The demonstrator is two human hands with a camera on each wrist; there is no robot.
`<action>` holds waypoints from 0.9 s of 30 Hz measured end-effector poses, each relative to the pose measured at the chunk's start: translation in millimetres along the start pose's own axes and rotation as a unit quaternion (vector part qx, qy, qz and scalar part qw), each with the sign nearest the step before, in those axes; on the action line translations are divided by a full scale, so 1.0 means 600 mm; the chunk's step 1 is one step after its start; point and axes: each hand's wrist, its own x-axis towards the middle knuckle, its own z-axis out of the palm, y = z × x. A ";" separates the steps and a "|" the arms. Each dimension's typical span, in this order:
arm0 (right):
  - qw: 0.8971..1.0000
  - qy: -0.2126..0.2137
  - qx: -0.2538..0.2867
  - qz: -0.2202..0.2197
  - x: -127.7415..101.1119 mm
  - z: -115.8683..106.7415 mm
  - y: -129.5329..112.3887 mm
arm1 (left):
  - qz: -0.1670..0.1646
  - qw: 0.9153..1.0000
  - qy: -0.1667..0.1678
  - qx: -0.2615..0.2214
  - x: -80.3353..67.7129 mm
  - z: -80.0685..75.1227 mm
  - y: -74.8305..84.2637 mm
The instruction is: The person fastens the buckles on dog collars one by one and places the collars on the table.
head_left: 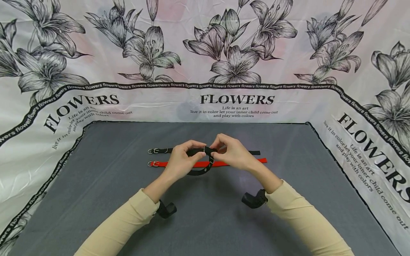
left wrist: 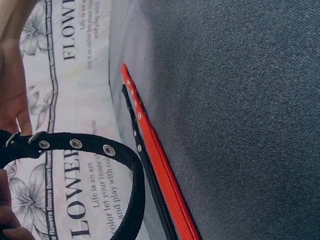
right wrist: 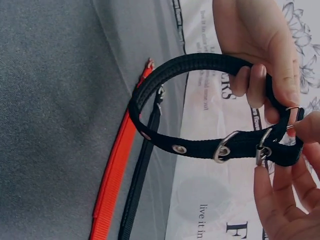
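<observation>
A black pet collar (head_left: 199,172) with metal eyelets is bent into a loop and held above the table. My left hand (head_left: 182,158) pinches its band between thumb and fingers. Close beside it, my right hand (head_left: 235,154) pinches the collar near the strap end. In the right wrist view the strap passes through the metal buckle (right wrist: 261,154), with a D-ring (right wrist: 220,150) next to it. Behind the hands a red collar (head_left: 260,160) and a second black collar (head_left: 164,150) lie flat, parallel, partly hidden by the hands.
A grey cloth (head_left: 205,220) covers the table. White flower-printed fabric (head_left: 237,117) with lettering borders it at the back and sides. Black wrist mounts (head_left: 256,199) project below both sleeves.
</observation>
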 end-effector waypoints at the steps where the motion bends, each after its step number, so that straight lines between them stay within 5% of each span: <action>1: 1.000 -0.003 -0.005 -0.002 0.000 -0.001 -0.001 | 0.000 1.000 0.000 0.002 0.000 0.000 0.001; 18: 0.997 0.028 -0.062 -0.046 -0.003 0.010 0.000 | 0.010 1.000 0.012 0.007 -0.001 0.001 0.002; 27: 0.998 0.040 -0.034 -0.045 -0.011 0.011 0.008 | -0.006 1.000 0.022 0.005 0.000 -0.002 -0.002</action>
